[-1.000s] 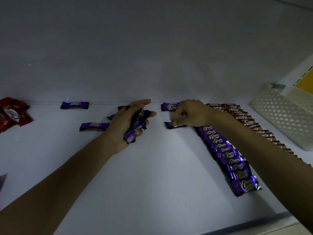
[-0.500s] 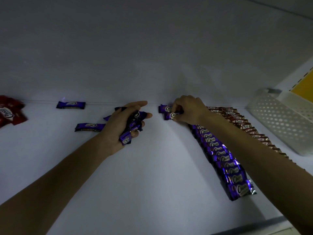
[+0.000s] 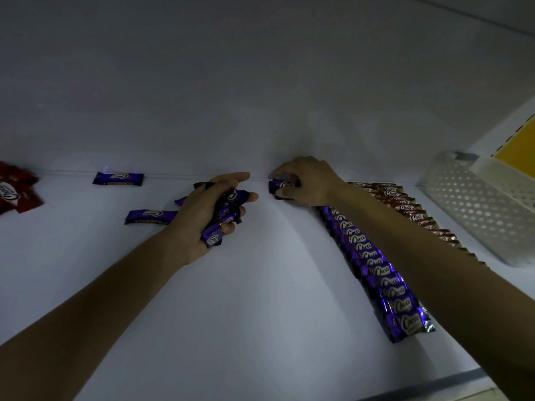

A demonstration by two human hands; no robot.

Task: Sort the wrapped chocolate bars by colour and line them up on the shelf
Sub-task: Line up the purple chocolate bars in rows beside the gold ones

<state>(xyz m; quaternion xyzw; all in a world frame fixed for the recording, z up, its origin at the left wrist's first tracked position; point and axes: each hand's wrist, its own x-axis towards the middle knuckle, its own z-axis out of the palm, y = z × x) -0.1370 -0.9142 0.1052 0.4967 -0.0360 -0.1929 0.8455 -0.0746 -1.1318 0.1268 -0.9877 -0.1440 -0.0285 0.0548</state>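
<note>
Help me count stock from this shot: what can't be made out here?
Head view only.
Purple row: far end under the right arm; count unsure.
Brown row: partly behind the same arm.
Bars in the left hand: fingers cover them; number unclear.
Bar in the right hand: mostly under its fingers.
Red wrappers: cut by the left edge.
Basket: cut by the right edge.

Your purple foil-wrapped chocolate bars (image 3: 381, 270) bear white lettering; so do the brown foil-wrapped bars (image 3: 405, 208); the white plastic basket (image 3: 474, 209) is hole-dotted.
</note>
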